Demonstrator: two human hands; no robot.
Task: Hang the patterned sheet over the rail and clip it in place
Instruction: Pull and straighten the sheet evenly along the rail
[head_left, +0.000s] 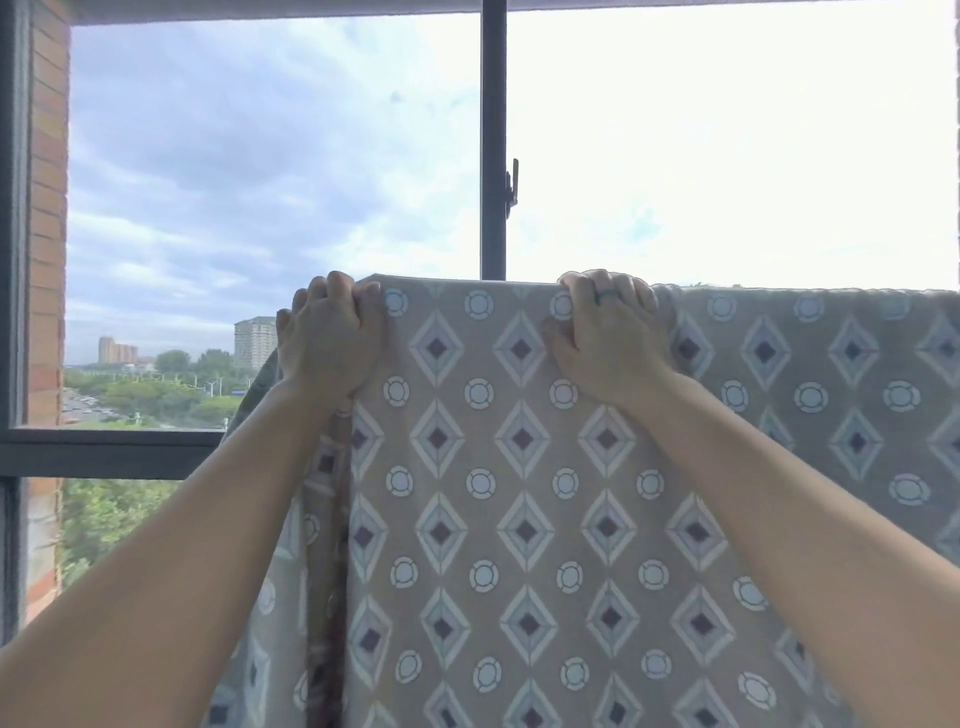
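Head view takes in the window (104, 447), and its dark upright bar (493, 130) serves as the landmark. The patterned sheet (524, 467) hangs below the foot of that bar and spreads to both sides of it. Its top fold runs level, which suggests it is draped over the rail; the rail itself is hidden under the cloth. Left of the bar, the left hand (332, 343) grips the sheet's top corner, fingers curled over the fold, probably to stop that end sliding off. Right of the bar, the right hand (608, 343) curls its fingers over the top edge too and bunches cloth, likely to pull the fold straight. A small latch (513, 182) sits on the bar's right side, above the sheet. A ring (605, 297) bands one finger of the right hand. No clip shows, so clipping seems not yet done
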